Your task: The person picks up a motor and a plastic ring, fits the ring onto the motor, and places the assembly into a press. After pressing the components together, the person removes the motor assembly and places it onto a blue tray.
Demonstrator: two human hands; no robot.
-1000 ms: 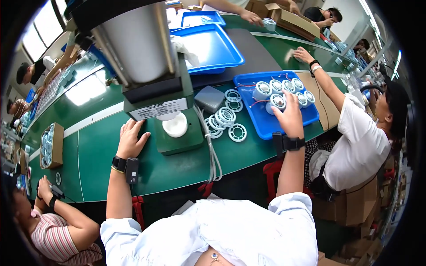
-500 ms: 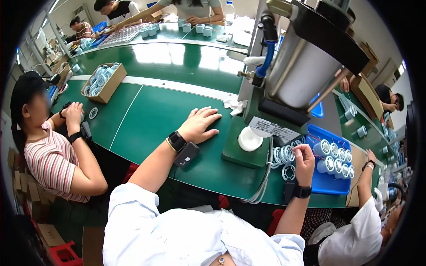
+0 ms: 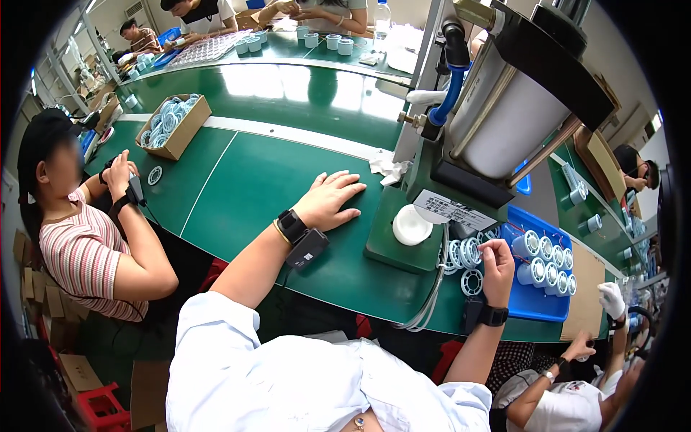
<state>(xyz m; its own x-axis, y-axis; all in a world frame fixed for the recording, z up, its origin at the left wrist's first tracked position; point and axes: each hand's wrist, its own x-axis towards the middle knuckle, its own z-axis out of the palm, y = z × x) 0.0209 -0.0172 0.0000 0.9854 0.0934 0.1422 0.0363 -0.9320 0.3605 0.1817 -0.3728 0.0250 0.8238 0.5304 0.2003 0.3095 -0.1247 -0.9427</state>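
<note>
My left hand [image 3: 327,201] lies flat on the green worktop with its fingers apart, holding nothing. To its right stands a green press base [image 3: 389,241] carrying a round white plastic seat [image 3: 412,225], with a large grey press cylinder [image 3: 493,108] above. My right hand [image 3: 497,273] is closed, fingertips pinched together beside a row of light blue slotted rings [image 3: 469,253]. What is between those fingers, if anything, I cannot make out. Another slotted ring [image 3: 472,281] lies flat by that hand. Just beyond it is a blue tray [image 3: 547,308] with several light blue cups.
Grey cables [image 3: 432,299] hang over the front edge between my hands. A cardboard box [image 3: 188,133] of rings stands at the back left. A seated co-worker [image 3: 93,245] is on my left; another [image 3: 561,403] is on my right, beside a cardboard sheet [image 3: 586,291].
My hands keep about the same pose while the view shifts slightly. The right-hand co-worker's bare hand has drawn back to the table's front edge, and a white-gloved hand has come up.
</note>
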